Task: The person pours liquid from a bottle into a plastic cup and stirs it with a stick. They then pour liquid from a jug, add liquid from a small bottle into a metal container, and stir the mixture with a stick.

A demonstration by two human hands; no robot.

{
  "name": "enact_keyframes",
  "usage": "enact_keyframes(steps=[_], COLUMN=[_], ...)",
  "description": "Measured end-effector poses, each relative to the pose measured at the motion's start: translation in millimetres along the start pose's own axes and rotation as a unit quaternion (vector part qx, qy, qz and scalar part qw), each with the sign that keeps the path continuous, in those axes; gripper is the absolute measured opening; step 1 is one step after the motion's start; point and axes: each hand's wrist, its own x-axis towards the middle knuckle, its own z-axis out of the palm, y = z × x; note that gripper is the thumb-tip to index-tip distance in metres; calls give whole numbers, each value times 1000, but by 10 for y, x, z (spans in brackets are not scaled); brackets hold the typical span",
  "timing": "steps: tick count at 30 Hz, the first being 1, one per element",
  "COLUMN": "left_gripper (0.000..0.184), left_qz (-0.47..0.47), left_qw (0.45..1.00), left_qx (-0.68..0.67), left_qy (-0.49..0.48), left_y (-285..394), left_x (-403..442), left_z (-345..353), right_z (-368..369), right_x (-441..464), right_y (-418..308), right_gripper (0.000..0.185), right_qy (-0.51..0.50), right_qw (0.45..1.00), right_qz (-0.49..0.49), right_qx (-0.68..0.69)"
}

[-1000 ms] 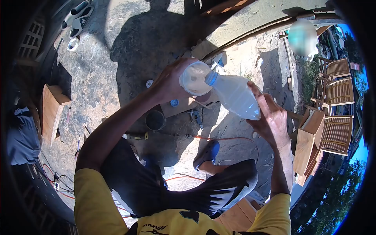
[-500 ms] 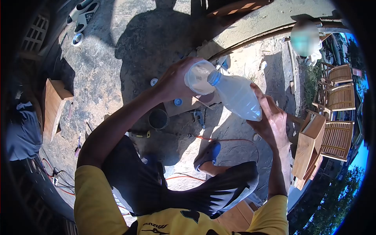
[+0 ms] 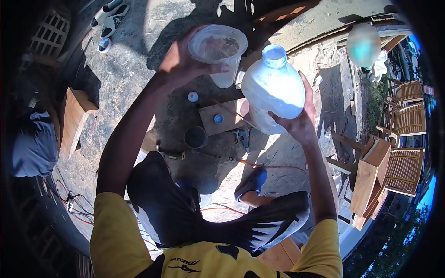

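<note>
My left hand (image 3: 183, 62) is wrapped around a clear plastic cup (image 3: 225, 79), with my thumb across its front. The cup is held in the air, its wide mouth facing up toward me; a little whitish stuff seems to be in its lower part. My right hand (image 3: 303, 121) grips a translucent plastic bottle (image 3: 273, 88) with whitish contents, thumb in front and fingers along the far side. The uncapped bottle stands nearly upright, its neck apart from the cup's rim. Below them a blue cap (image 3: 218, 119) lies on a flat board (image 3: 211, 127).
A white round lid-like piece (image 3: 193, 97), a dark round container (image 3: 195, 137) and a tool (image 3: 242, 140) lie on the ground. An orange cord (image 3: 273, 164) runs past my foot. Wooden furniture (image 3: 366, 185) stands at right, a wooden piece (image 3: 76, 120) at left. Another person (image 3: 364, 46) is at upper right.
The bottle was tilted with its mouth at the cup's rim; it is now turned upright and drawn away. The cup has moved up and left in my left hand.
</note>
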Motion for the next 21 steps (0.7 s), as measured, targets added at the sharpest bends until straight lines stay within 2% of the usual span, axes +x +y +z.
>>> enact_keyframes(steps=[1,3,4,5,7,8,10,15,17,19,21], left_gripper=[88,82,78,78,76,77,77,69,69,71,75], left_qz=[16,9,38,36,65,45,31,-5,-11,-17,26], left_qw=[999,997,995,995,986,982,977,944,941,941,948], left_qx=[-8,37,55,61,38,33,32,70,79,76,62], left_qy=[29,63,74,75,150,180,208,321,328,329,311], left_y=[62,144,155,170,202,233,243,402,400,351,255], left_x=[-16,-91,-141,-211,-329,-414,-587,-935,-1046,-1110,-1151], left_z=[-112,-340,-469,-550,-702,-761,-938,-980,-976,-939,-917], right_z=[135,447,580,823,1130,1268,1572,2187,2289,2355,2372], right_x=[78,258,359,418,569,654,841,1148,1138,1103,1056], right_y=[92,166,166,292,95,73,153,432,558,724,812], right_gripper=[117,113,107,106,104,104,103,103,104,104,105], right_qy=[-3,24,23,59,96,96,98,154,154,149,145], right_qw=[1000,992,993,984,977,976,977,975,981,981,979], right_qz=[-6,-105,-106,-122,-137,-138,-80,-87,-49,-57,-69], right_qx=[8,62,39,115,135,141,172,137,104,113,125])
